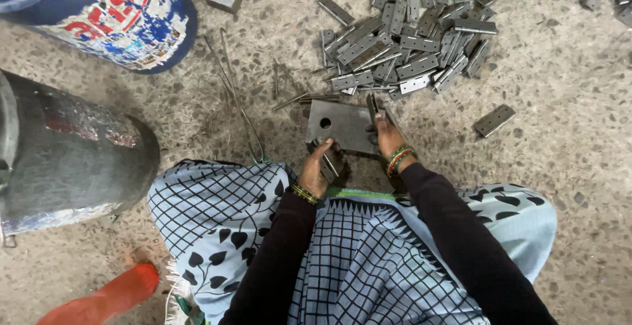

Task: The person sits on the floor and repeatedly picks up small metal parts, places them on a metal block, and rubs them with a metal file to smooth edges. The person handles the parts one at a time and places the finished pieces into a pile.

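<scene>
A: What was in hand?
B: A small hinge leaf (330, 162), pinched in the curled left hand (315, 170) at the near edge of a dark steel block (342, 125) with a round hole.
A: And the right hand (388, 137)?
B: Fingers closed around a thin dark tool (374, 109) beside the block. It looked like an assembly step; next called for lining parts up squarely.
A: Room?
B: The hinge pile (415, 42) crowded ahead, loose pins (299, 98) lay to the left, and a grey drum (66, 154) stood well left.

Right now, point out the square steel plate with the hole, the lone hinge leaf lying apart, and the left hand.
Square steel plate (345, 126): head view, flat face beside its hole.
Lone hinge leaf (494, 120): head view, middle of the leaf.
Left hand (315, 170): head view, back of hand.
</scene>
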